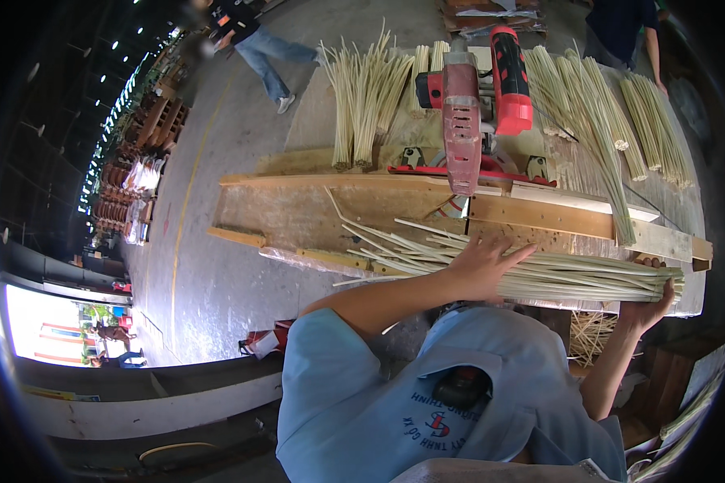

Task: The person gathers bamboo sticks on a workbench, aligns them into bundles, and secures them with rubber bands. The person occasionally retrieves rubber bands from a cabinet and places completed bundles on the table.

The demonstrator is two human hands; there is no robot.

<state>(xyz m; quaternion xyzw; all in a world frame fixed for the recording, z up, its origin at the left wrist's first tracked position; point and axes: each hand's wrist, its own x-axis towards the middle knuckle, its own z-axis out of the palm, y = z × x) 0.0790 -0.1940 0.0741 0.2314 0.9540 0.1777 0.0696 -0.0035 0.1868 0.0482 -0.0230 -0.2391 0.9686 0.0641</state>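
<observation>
On the wooden worktop [298, 213], seen from the head camera, a long bundle of pale thin sticks [556, 278] lies flat along the near edge, in front of a red chop saw [467, 113]. The left hand [483, 266] rests palm down on the bundle near its middle, fingers spread wide and pressing the sticks onto the board. The right hand [648, 306] cups the bundle's right end from below, fingers curled around it, thumb on top. Loose ends of the sticks fan out to the left of the left hand. More bundles of the same sticks [362, 88] lie behind the saw on both sides. Another person in jeans [258, 44] walks on the concrete floor [201, 266] at upper left.
</observation>
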